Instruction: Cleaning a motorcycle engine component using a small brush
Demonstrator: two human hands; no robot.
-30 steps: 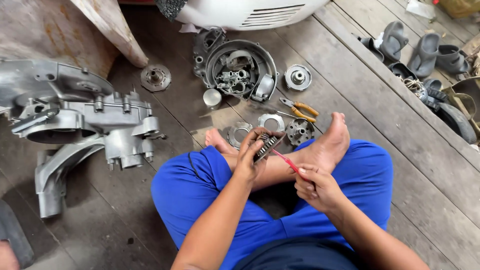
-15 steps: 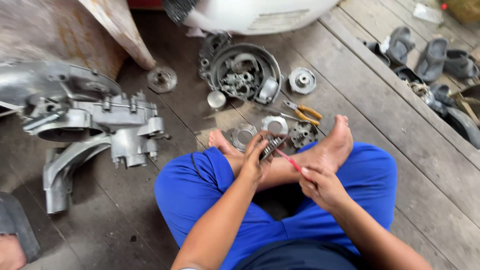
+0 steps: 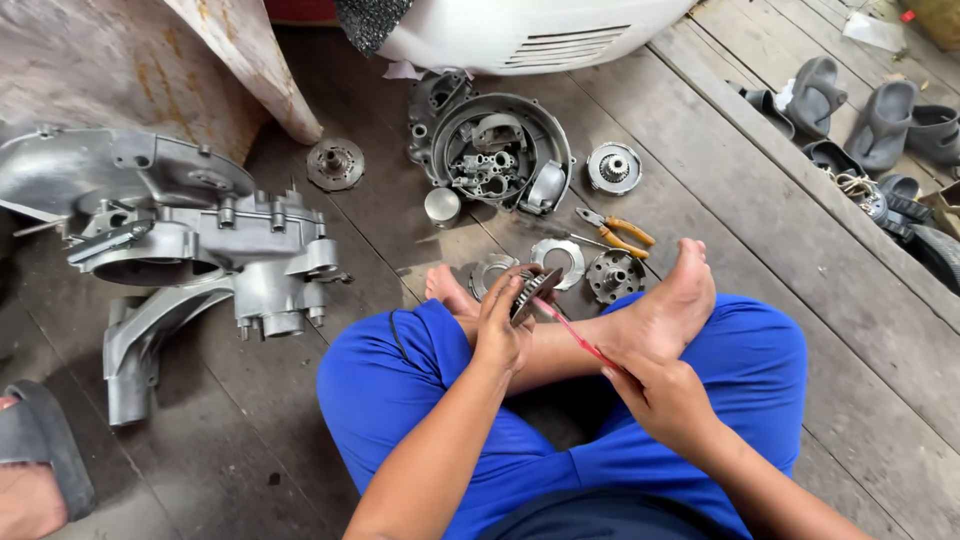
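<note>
I sit cross-legged in blue trousers on a wooden plank floor. My left hand (image 3: 503, 325) grips a round toothed metal part (image 3: 531, 290) held upright over my legs. My right hand (image 3: 655, 392) holds a thin red-handled tool (image 3: 578, 336) whose tip touches that part. Both hands hover just above my crossed bare feet.
A large grey engine casing (image 3: 190, 240) lies at the left. A round metal housing (image 3: 497, 150) full of small parts, a gear disc (image 3: 613, 167), a small disc (image 3: 335, 163), a metal cup (image 3: 441, 206), orange-handled pliers (image 3: 618, 233) and ring plates (image 3: 557, 262) lie ahead. Sandals (image 3: 870, 120) sit at the far right.
My hands keep the same grip on the part and tool. The view has shifted slightly, so the floor parts sit a bit lower and farther right.
</note>
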